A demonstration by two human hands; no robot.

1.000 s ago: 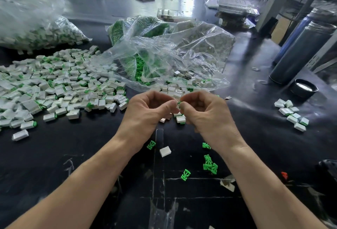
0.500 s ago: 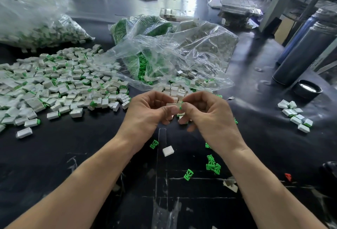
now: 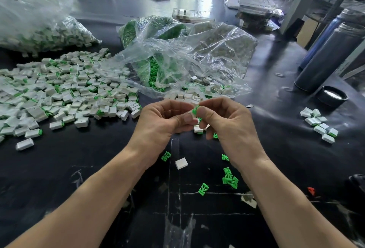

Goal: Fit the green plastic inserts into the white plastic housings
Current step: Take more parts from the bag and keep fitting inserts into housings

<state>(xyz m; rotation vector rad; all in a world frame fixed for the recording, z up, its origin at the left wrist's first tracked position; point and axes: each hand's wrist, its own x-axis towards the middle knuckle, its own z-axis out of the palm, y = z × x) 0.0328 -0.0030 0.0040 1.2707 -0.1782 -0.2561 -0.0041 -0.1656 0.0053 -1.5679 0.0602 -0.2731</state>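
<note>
My left hand [image 3: 164, 123] pinches a small white housing [image 3: 189, 113] between thumb and fingers over the middle of the black table [image 3: 79, 168]. My right hand [image 3: 229, 125] pinches a green insert [image 3: 195, 109] that meets the housing's end. The fingers hide most of both parts. Loose green inserts [image 3: 230, 178] and one bare white housing [image 3: 181, 163] lie on the table below my hands. A big heap of white housings with green ends [image 3: 65, 93] spreads to the left.
An open clear plastic bag [image 3: 187, 60] of green inserts and white housings lies just beyond my hands. Another filled bag [image 3: 43, 32] sits at far left. A small group of housings [image 3: 320, 124], a black lid [image 3: 332, 95] and dark cylinders [image 3: 324, 58] stand on the right.
Both hands stay together at the table's middle. More of the green insert now shows between the fingertips, and the right fingers have shifted slightly on it.
</note>
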